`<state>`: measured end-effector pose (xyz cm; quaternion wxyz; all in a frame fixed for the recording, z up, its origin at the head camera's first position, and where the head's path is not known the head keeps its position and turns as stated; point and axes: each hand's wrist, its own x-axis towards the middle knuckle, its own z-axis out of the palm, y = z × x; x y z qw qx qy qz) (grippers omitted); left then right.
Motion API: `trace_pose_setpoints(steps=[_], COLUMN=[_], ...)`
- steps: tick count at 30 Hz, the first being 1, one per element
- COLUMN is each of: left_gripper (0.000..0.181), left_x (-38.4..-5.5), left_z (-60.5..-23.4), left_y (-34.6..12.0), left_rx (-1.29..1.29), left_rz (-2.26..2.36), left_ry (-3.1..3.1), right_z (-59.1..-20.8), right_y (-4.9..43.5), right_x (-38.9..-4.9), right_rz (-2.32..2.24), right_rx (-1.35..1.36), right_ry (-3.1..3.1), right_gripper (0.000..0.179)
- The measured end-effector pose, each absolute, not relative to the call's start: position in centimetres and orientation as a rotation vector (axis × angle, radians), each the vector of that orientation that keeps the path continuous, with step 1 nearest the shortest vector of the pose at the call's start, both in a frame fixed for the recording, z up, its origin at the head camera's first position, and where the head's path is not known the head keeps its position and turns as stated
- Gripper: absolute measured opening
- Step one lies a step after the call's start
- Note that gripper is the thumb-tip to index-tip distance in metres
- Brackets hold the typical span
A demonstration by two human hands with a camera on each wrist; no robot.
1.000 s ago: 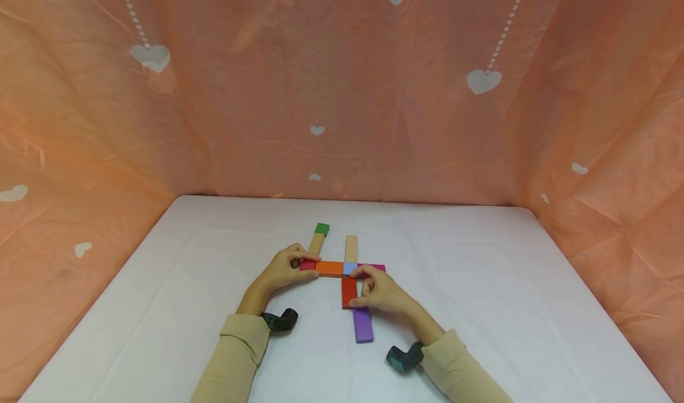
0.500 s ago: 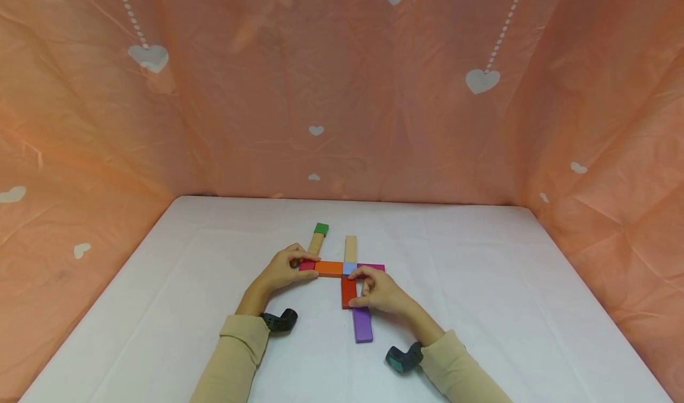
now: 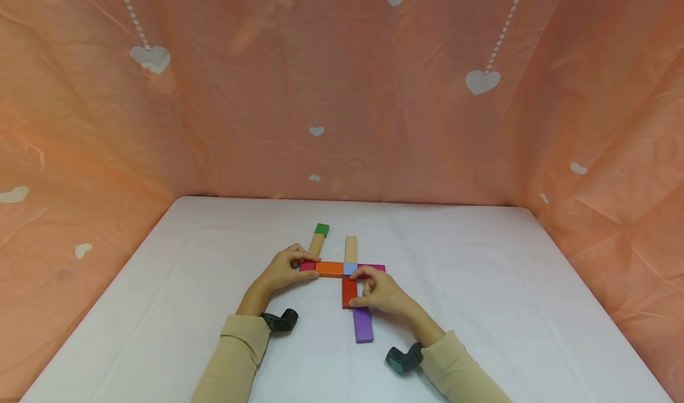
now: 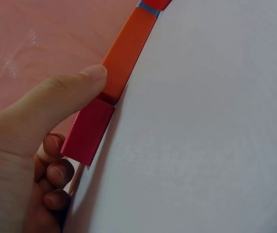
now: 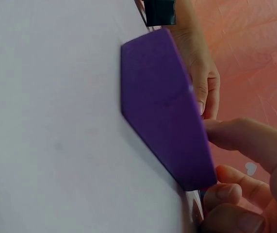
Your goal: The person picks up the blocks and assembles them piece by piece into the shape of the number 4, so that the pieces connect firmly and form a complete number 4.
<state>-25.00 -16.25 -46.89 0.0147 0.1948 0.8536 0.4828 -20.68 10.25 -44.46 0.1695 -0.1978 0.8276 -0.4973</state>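
Observation:
In the head view, flat wooden blocks form a row: crimson (image 3: 307, 266), orange (image 3: 329, 269), light blue (image 3: 350, 268) and magenta (image 3: 376, 267). My left hand (image 3: 284, 270) has its thumb and index finger at the left end of the orange block, pinching it across where it meets the crimson block (image 4: 88, 131). A red block (image 3: 348, 293) runs towards me from the blue one; my right hand (image 3: 383, 291) pinches it, index finger at its far end, thumb at its near end. Below it lies a purple block (image 3: 363, 324), large in the right wrist view.
Two plain wood blocks extend backwards: one (image 3: 350, 248) behind the blue block, another (image 3: 317, 244) slanting behind the crimson, tipped by a green block (image 3: 322, 229). Everything lies on a white-covered table (image 3: 465, 260). A peach curtain with hearts (image 3: 352, 94) hangs around its back and sides.

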Motion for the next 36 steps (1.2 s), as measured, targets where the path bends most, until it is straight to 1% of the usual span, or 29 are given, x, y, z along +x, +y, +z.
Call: trace_pose_setpoints(steps=[36], left_gripper=[0.032], left_x=[-24.93], left_z=[-46.65], left_y=[-16.2], left_rx=[0.597], left_rz=[1.504], left_ry=[2.649], right_z=[-44.51], right_y=[10.2], right_x=[-20.68], right_rz=[-1.441], right_rx=[-0.529], right_ry=[2.358], right_gripper=[0.043])
